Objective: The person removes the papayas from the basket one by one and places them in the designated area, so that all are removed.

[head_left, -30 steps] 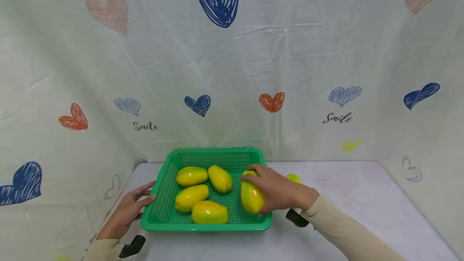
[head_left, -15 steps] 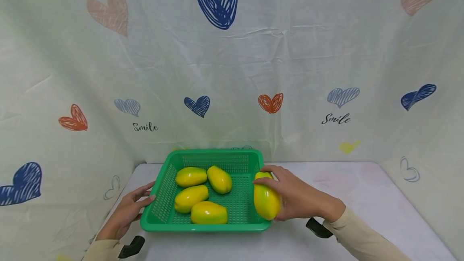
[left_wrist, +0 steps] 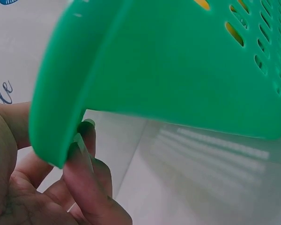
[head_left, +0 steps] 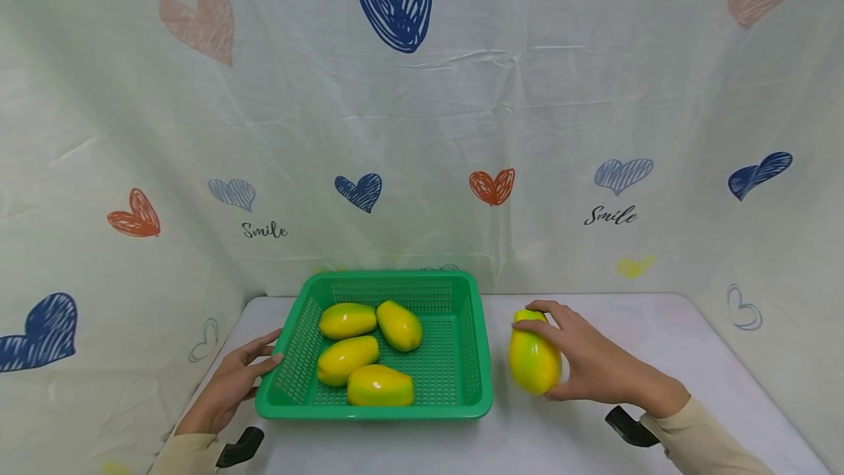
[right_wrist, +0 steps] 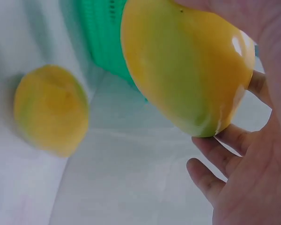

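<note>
My right hand grips a yellow-green papaya just right of the green plastic basket. In the right wrist view this papaya fills the upper part, with the fingers curled under its end. My left hand is at the basket's left side; in the left wrist view its thumb and fingers pinch the rim. Inside the basket, several papayas lie toward the left and middle, while its right part shows bare mesh floor.
Another papaya rests on the table beyond the held one, seen in the right wrist view. The pale table ends at a white curtain printed with hearts, which also hangs along both sides.
My right hand has carried the papaya from inside the basket rightward over its right rim to beside it. The left hand and the basket have stayed in place.
</note>
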`<state>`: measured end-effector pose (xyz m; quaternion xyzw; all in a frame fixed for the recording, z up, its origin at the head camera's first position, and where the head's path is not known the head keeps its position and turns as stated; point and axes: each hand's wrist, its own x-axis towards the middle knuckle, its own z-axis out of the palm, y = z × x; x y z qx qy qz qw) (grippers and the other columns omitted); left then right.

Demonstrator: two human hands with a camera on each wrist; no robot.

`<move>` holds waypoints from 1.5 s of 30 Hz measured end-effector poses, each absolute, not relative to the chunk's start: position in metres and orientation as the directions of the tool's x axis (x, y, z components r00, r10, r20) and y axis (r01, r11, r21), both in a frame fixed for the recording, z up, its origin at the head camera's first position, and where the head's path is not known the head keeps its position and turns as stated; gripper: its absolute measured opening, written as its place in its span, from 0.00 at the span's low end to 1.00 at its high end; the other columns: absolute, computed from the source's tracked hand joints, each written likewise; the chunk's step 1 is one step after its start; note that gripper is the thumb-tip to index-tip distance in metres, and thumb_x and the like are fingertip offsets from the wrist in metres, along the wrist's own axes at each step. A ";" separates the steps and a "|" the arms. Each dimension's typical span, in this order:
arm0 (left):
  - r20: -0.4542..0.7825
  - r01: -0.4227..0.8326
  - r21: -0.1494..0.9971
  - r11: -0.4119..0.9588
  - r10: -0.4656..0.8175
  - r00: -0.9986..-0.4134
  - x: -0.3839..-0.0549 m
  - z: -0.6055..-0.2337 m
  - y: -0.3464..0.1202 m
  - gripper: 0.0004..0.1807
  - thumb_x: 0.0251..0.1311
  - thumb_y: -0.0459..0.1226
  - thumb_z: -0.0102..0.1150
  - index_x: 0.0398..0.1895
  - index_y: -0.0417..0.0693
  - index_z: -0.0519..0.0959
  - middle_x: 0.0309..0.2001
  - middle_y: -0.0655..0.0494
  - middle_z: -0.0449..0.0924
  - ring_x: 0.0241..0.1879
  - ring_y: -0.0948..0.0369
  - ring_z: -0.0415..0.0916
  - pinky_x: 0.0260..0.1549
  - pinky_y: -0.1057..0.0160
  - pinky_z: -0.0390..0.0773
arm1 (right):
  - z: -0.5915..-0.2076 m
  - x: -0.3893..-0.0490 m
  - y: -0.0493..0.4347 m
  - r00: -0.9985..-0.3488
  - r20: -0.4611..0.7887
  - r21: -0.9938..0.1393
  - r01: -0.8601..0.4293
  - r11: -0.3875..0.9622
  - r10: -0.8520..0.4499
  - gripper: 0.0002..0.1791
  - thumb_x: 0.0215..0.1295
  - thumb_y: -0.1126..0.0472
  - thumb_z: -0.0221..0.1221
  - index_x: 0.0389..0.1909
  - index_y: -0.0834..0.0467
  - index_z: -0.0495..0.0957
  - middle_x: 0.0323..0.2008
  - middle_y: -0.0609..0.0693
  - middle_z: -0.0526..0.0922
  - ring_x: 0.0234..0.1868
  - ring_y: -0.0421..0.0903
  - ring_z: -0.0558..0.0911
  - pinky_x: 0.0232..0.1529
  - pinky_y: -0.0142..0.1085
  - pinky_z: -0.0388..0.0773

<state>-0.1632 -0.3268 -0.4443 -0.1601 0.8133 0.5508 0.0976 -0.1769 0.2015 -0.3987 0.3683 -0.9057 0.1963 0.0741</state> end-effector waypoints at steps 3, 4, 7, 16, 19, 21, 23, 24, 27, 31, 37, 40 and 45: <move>-0.335 -0.368 0.865 0.341 -0.152 -0.930 -0.163 -0.445 -0.327 0.38 0.60 0.46 0.58 0.70 0.48 0.56 0.59 0.40 0.59 0.39 0.56 0.70 0.32 0.58 0.72 | -0.405 -0.178 0.214 -0.754 0.259 -0.317 -0.656 0.685 -0.603 0.53 0.27 0.52 0.79 0.62 0.39 0.65 0.64 0.49 0.58 0.58 0.48 0.63 0.49 0.49 0.72; -0.337 -0.370 0.865 0.338 -0.154 -0.929 -0.164 -0.445 -0.327 0.38 0.60 0.46 0.59 0.70 0.48 0.56 0.59 0.40 0.59 0.39 0.56 0.70 0.32 0.58 0.72 | -0.407 -0.178 0.218 -0.765 0.253 -0.326 -0.644 0.692 -0.593 0.53 0.27 0.53 0.79 0.62 0.40 0.65 0.64 0.49 0.58 0.58 0.48 0.63 0.49 0.50 0.72; -0.343 -0.376 0.868 0.326 -0.154 -0.926 -0.164 -0.446 -0.327 0.38 0.59 0.46 0.59 0.70 0.47 0.56 0.59 0.40 0.58 0.39 0.56 0.71 0.33 0.58 0.73 | -0.412 -0.178 0.227 -0.791 0.240 -0.338 -0.612 0.715 -0.564 0.53 0.27 0.53 0.79 0.62 0.40 0.66 0.64 0.49 0.58 0.58 0.50 0.63 0.49 0.52 0.72; -0.348 -0.381 0.871 0.310 -0.157 -0.924 -0.164 -0.447 -0.327 0.39 0.58 0.46 0.60 0.70 0.47 0.56 0.59 0.40 0.58 0.39 0.56 0.72 0.34 0.58 0.74 | -0.423 -0.179 0.250 -0.825 0.239 -0.341 -0.565 0.751 -0.512 0.55 0.27 0.55 0.79 0.63 0.35 0.62 0.64 0.51 0.58 0.57 0.53 0.64 0.47 0.54 0.72; -0.351 -0.385 0.869 0.310 -0.161 -0.922 -0.164 -0.447 -0.327 0.38 0.58 0.46 0.60 0.70 0.47 0.57 0.59 0.39 0.58 0.39 0.55 0.72 0.34 0.58 0.74 | -0.427 -0.181 0.255 -0.820 0.253 -0.338 -0.573 0.747 -0.514 0.56 0.27 0.56 0.79 0.63 0.36 0.62 0.64 0.52 0.59 0.57 0.53 0.64 0.47 0.55 0.72; -0.352 -0.387 0.870 0.307 -0.163 -0.922 -0.164 -0.447 -0.327 0.38 0.58 0.45 0.60 0.70 0.47 0.57 0.59 0.39 0.57 0.39 0.55 0.72 0.33 0.58 0.74 | -0.430 -0.182 0.259 -0.819 0.258 -0.337 -0.573 0.747 -0.512 0.56 0.27 0.56 0.79 0.64 0.37 0.62 0.63 0.52 0.59 0.56 0.53 0.65 0.47 0.55 0.72; -0.352 -0.387 0.871 0.303 -0.165 -0.921 -0.164 -0.447 -0.327 0.38 0.58 0.45 0.60 0.70 0.47 0.57 0.59 0.39 0.58 0.38 0.55 0.72 0.33 0.58 0.75 | -0.432 -0.183 0.262 -0.824 0.257 -0.340 -0.566 0.751 -0.505 0.56 0.27 0.56 0.79 0.64 0.37 0.62 0.63 0.53 0.59 0.56 0.53 0.65 0.46 0.55 0.72; -0.351 -0.386 0.872 0.301 -0.165 -0.922 -0.164 -0.447 -0.327 0.38 0.58 0.45 0.60 0.70 0.47 0.57 0.59 0.39 0.58 0.38 0.56 0.72 0.33 0.58 0.75 | -0.433 -0.183 0.263 -0.828 0.254 -0.342 -0.560 0.754 -0.500 0.55 0.27 0.56 0.79 0.64 0.38 0.63 0.63 0.53 0.59 0.56 0.54 0.65 0.46 0.55 0.72; -0.349 -0.383 0.875 0.295 -0.165 -0.923 -0.164 -0.447 -0.327 0.38 0.58 0.45 0.60 0.70 0.48 0.57 0.59 0.40 0.58 0.38 0.56 0.73 0.33 0.58 0.74 | -0.436 -0.185 0.267 -0.839 0.243 -0.339 -0.543 0.768 -0.486 0.55 0.28 0.56 0.78 0.64 0.39 0.63 0.63 0.54 0.59 0.55 0.55 0.66 0.46 0.56 0.72; -0.345 -0.380 0.878 0.291 -0.164 -0.924 -0.164 -0.447 -0.327 0.39 0.57 0.45 0.61 0.70 0.47 0.57 0.59 0.39 0.58 0.38 0.56 0.73 0.33 0.58 0.74 | -0.441 -0.187 0.273 -0.842 0.239 -0.331 -0.539 0.775 -0.483 0.54 0.28 0.56 0.78 0.64 0.41 0.63 0.63 0.55 0.59 0.55 0.57 0.66 0.46 0.57 0.71; -0.339 -0.372 0.881 0.292 -0.159 -0.927 -0.164 -0.446 -0.326 0.38 0.58 0.45 0.61 0.70 0.47 0.57 0.59 0.39 0.58 0.38 0.56 0.73 0.33 0.58 0.74 | -0.450 -0.190 0.279 -0.858 0.211 -0.336 -0.513 0.790 -0.468 0.53 0.30 0.55 0.77 0.64 0.44 0.63 0.63 0.56 0.58 0.55 0.58 0.65 0.47 0.59 0.69; -0.333 -0.365 0.882 0.299 -0.153 -0.930 -0.163 -0.446 -0.327 0.38 0.58 0.45 0.60 0.70 0.47 0.57 0.59 0.39 0.58 0.38 0.56 0.72 0.33 0.58 0.74 | -0.455 -0.191 0.281 -0.871 0.183 -0.356 -0.491 0.795 -0.456 0.52 0.31 0.55 0.77 0.64 0.45 0.64 0.63 0.57 0.58 0.56 0.59 0.65 0.47 0.60 0.68; -0.338 -0.373 0.876 0.306 -0.161 -0.927 -0.163 -0.446 -0.326 0.38 0.59 0.45 0.60 0.70 0.48 0.57 0.60 0.40 0.58 0.40 0.56 0.71 0.34 0.58 0.74 | -0.464 -0.195 0.284 -0.880 0.135 -0.383 -0.469 0.795 -0.455 0.52 0.32 0.54 0.77 0.64 0.46 0.64 0.64 0.59 0.57 0.58 0.60 0.63 0.48 0.59 0.69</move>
